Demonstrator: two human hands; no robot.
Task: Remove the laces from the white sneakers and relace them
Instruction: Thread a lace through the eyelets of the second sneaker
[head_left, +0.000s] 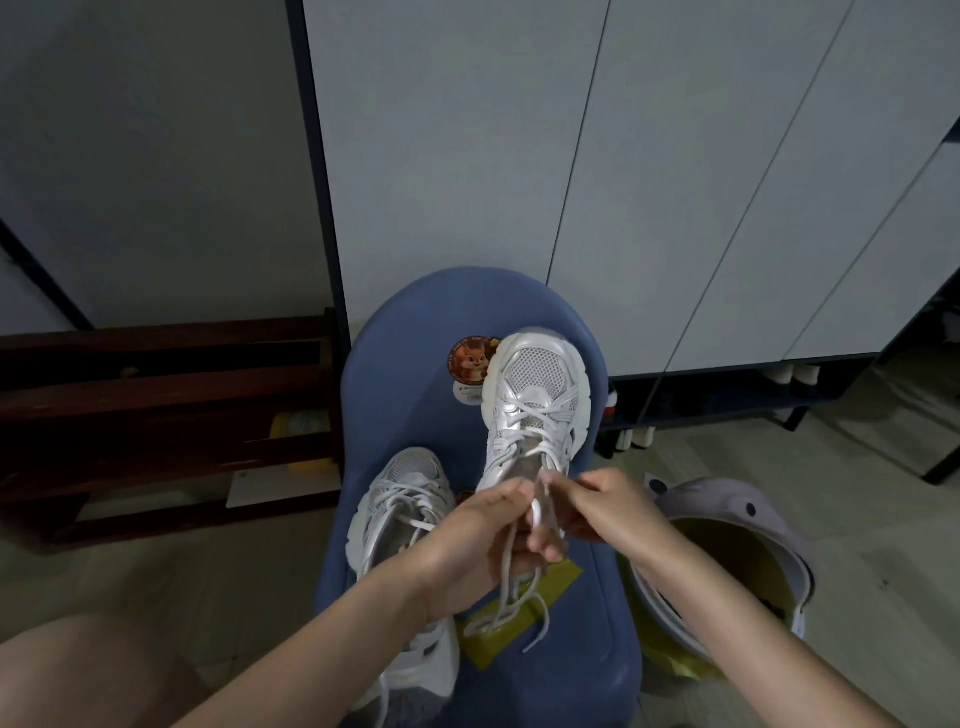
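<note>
left hand (480, 535): gripped the right shoe's tongue end, fingers curled round tongue and loose lace.
right hand (597, 506): pinched the lace at the top eyelets, thumb and forefinger tight.
right shoe (530, 410): on the blue stool (405, 364), toe pointing away from me, heel end in my hands.
lace (511, 597): lower rows crossed through the eyelets; free ends hung off my left hand onto the stool.
left shoe (400, 499): just left of it on the stool, fully laced, my left forearm partly covered it.
progress: I couldn't tell if I was unthreading or rethreading; top rows were open, lower rows laced.
left to do: I judged most of the job; the left shoe looked untouched.
</note>
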